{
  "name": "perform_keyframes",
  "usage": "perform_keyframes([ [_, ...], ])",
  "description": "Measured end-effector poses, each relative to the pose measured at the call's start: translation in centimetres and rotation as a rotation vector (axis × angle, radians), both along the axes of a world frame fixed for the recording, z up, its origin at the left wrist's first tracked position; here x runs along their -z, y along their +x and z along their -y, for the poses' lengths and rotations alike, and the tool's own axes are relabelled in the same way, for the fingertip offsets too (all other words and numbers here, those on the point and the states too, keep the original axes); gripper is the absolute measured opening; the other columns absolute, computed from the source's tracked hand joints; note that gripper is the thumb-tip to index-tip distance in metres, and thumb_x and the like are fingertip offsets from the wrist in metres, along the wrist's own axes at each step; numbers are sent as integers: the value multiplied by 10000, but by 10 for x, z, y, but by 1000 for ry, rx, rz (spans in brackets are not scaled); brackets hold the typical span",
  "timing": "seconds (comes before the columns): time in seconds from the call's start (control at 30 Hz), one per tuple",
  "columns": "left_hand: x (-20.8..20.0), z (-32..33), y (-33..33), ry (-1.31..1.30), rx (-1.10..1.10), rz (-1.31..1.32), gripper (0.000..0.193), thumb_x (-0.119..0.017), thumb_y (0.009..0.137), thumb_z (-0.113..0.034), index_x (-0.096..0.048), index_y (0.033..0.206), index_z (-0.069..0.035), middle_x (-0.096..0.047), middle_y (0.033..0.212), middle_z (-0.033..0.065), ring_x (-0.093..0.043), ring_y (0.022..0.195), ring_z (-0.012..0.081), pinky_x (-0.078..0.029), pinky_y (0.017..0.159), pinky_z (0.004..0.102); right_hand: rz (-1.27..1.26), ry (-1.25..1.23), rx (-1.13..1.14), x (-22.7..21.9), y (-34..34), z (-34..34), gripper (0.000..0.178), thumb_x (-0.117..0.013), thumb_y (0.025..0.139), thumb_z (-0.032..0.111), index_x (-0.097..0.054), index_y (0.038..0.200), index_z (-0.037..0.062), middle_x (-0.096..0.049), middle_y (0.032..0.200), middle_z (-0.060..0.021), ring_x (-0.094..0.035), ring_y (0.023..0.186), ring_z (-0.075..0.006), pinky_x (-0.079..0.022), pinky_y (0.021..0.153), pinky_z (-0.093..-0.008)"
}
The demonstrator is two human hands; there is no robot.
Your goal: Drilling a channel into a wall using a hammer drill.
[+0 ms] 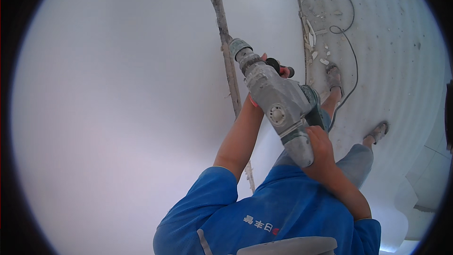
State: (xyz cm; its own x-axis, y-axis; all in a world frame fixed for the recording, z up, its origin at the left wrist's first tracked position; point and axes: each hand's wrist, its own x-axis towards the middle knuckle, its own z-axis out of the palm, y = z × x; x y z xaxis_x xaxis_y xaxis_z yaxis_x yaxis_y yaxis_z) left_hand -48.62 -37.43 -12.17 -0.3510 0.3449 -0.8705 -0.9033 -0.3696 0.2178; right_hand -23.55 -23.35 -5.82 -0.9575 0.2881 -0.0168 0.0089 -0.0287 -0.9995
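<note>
A dusty grey and dark-green rotary hammer drill (276, 92) is held in front of me, its chuck end up against a long rough groove (230, 68) cut in the white wall. No bit shows beyond the chuck. My right hand (322, 151) wraps the rear grip at the back of the tool. My left arm reaches beneath the drill body, and my left hand (285, 72) is closed round the black side handle (273, 64); most of that hand is hidden behind the tool.
Broken plaster pieces (310, 35) lie along the foot of the wall. A dark power cable (356, 61) loops across the dusty floor (396, 33) and runs close to my legs. My feet stand on the floor at the right.
</note>
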Motion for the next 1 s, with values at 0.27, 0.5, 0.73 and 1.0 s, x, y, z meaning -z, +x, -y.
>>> perform_keyframes([
  [0.27,-40,-20,2,-110,67,-86,464,-632,899,-433,-621,876,31,-601,845,189,-606,862,379,-559,720,469,8,111,-45,-50,-17,8,486,-771,580,83,-551,981,-81,-573,925,-237,-567,847,-405,-468,740,-458],
  [0.5,-52,-19,-8,-73,145,-108,438,-601,914,-435,-628,840,-5,-632,779,183,-628,865,348,-545,631,411,19,134,28,-53,-28,24,508,-764,560,54,-546,997,-84,-573,924,-244,-563,835,-411,-464,731,-460],
  [0.73,-27,-2,-7,-30,245,-357,414,-570,932,-404,-605,857,2,-637,820,169,-610,855,354,-536,734,469,-47,123,107,-14,-36,38,526,-745,527,37,-555,1010,-45,-577,926,-184,-563,865,-383,-456,727,-429],
  [1.0,24,26,-27,80,242,-98,483,-551,921,-509,-628,866,-36,-643,841,162,-616,876,328,-523,768,471,-42,-43,50,15,-17,6,597,-738,530,-9,-547,1095,-50,-572,1033,-217,-565,955,-414,-475,835,-431],
])
